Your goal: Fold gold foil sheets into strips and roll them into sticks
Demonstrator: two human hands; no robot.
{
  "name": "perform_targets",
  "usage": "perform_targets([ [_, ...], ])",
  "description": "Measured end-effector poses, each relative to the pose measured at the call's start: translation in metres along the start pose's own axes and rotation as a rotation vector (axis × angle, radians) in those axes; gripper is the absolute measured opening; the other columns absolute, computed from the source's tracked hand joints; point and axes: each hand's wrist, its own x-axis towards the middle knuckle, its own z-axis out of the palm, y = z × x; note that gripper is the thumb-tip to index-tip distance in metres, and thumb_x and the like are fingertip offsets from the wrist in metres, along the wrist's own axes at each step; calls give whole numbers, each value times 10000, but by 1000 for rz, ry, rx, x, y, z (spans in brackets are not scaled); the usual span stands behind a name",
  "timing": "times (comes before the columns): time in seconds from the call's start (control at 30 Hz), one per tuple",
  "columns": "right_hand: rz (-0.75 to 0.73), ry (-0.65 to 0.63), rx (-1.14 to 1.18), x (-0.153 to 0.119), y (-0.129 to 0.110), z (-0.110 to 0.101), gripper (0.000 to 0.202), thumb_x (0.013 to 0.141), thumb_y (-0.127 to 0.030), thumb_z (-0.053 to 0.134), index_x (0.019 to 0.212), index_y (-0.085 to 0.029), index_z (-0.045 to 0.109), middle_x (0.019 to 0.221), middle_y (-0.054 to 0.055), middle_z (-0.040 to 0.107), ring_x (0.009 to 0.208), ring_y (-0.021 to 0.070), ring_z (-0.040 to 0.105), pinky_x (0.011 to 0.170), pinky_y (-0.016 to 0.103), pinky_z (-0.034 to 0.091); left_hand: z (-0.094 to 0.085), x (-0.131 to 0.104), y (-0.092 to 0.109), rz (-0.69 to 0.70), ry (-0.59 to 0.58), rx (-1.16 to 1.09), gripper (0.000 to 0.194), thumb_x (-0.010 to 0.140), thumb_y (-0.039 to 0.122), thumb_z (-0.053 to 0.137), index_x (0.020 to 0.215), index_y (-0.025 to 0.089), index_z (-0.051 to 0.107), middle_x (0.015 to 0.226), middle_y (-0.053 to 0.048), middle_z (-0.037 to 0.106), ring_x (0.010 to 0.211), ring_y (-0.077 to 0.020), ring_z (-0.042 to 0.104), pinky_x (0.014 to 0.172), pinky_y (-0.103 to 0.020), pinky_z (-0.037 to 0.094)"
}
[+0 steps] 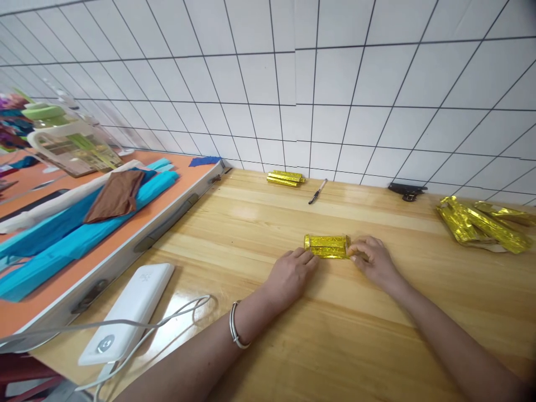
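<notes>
A folded piece of shiny gold foil paper (pixel 329 245) lies on the wooden table in front of me, creased lengthwise into a flat rectangle. My left hand (pixel 293 276), with a silver bangle at the wrist, is at its lower left edge, fingers closed together and holding the edge down; the thumb is hidden. At the foil's right end, my right hand (pixel 372 259) pinches the edge between thumb and curled fingers. Farther back, by the wall, sits a small stack of folded gold foil pieces (pixel 285 178).
A pen (pixel 318 191) and a black object (pixel 407 191), perhaps a glue gun, lie near the tiled wall. Loose gold foil strips (pixel 483 223) are at right. At left are a white power bank (pixel 128 312) with cables and an orange surface (pixel 184 167) holding blue and brown paper.
</notes>
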Motion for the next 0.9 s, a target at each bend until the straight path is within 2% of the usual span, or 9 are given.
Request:
perform_targets([
  [0.13,-50,84,-67,-6,-11,0,214,743,-191,530,896,-260,663,1057,52,555,1007,242,481,879,399,382,-2,-2,5,33,-57,102,306,862,156,450,1163,205,486,1022,-68,580,939,-214,493,725,-329,407],
  [0.23,-121,96,-93,-7,-18,-2,280,765,-142,501,958,-267,660,1131,62,514,1066,247,452,909,410,379,-1,0,6,30,-83,139,299,865,166,441,1156,212,491,1037,-78,574,946,-213,491,695,-319,391],
  [0.33,-208,67,-126,-6,-19,-4,389,785,-83,457,1033,-312,650,1207,48,480,1148,248,408,954,428,357,-1,0,7,28,-90,155,345,853,163,444,1193,216,467,1047,-80,572,929,-213,494,673,-317,378],
  [0.47,-295,17,-159,-6,-16,-5,530,774,-15,424,1105,-381,617,1275,8,460,1206,241,376,985,439,344,-3,-2,9,43,-79,163,513,829,157,463,1321,239,345,1039,-68,577,902,-211,499,682,-320,368],
  [0.57,-322,-4,-168,-7,-15,-5,584,766,13,413,1129,-404,601,1292,-7,470,1226,236,374,988,442,354,-4,-4,9,64,-74,160,525,846,172,443,1349,246,309,1050,-59,576,912,-210,500,706,-322,368],
  [0.73,-335,-78,-207,-9,-18,-7,614,785,10,411,1183,-436,551,1349,-42,449,1273,232,341,996,458,354,-3,-3,9,58,-86,160,514,850,158,411,1352,202,312,1097,-82,565,935,-210,502,704,-323,366],
  [0.9,-362,-114,-223,-10,-20,-8,528,852,-54,409,1207,-424,535,1400,-38,405,1293,246,325,995,462,349,-2,-2,7,41,-103,148,517,836,157,427,1341,207,331,1116,-91,557,932,-212,495,710,-323,360],
])
